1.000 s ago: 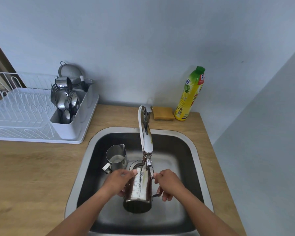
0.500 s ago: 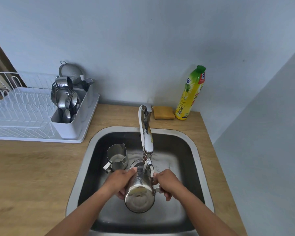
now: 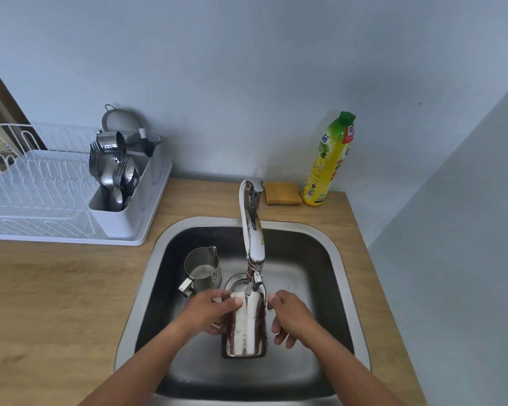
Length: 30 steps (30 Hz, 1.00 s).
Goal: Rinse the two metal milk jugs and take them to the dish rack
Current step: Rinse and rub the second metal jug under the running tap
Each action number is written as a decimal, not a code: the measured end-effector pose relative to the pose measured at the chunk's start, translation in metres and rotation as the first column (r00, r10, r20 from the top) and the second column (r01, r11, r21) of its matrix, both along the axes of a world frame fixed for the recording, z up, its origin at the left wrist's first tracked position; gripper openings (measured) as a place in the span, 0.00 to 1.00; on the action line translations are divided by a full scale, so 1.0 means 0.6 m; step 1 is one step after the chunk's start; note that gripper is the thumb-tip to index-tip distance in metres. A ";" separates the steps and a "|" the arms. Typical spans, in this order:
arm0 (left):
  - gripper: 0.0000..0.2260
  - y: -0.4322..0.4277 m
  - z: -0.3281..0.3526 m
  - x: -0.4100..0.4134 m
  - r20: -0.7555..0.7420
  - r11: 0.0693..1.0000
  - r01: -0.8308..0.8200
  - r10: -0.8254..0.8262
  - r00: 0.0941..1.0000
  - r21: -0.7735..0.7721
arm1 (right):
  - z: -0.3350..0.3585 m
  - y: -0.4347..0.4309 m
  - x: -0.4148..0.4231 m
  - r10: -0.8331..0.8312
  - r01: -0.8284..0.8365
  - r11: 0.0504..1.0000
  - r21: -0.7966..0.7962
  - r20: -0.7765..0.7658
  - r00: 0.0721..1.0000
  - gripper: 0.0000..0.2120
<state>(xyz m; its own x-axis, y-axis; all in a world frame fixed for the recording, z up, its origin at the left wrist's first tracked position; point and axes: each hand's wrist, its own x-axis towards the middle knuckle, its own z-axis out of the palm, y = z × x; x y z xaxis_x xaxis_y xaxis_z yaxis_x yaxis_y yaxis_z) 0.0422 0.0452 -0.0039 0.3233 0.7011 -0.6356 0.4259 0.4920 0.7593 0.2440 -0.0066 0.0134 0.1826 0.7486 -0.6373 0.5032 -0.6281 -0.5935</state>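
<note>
A person's left hand [image 3: 210,313] wraps the side of a metal milk jug [image 3: 244,329] and the right hand [image 3: 291,320] curls round its handle side, holding its mouth under the tap [image 3: 252,230] above the steel sink [image 3: 336,259]. A second milk jug [image 3: 201,269] stands upright in the basin's left; the white dish rack [image 3: 41,194] sits on the counter, left.

Held jug [image 3: 244,326] tipped back: side up now, not base.

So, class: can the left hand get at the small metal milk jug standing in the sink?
Probably, once freed: the left hand grips the tall metal milk jug under the chrome tap. The small metal milk jug stands close beyond it, nothing between.
</note>
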 end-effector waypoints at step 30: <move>0.34 -0.014 0.024 0.017 -0.066 0.898 0.006 0.025 0.997 0.440 | -0.004 0.008 0.027 -0.124 0.193 0.943 0.271 -0.250 0.960 0.07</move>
<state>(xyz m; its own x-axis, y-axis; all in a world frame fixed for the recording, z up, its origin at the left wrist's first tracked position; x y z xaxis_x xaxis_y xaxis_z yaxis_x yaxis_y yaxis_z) 0.0522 0.0367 0.0107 0.2819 0.9169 -0.2823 0.4816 0.1193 0.8682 0.2603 -0.0020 0.0109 0.1909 0.8799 -0.4350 0.2420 -0.4717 -0.8479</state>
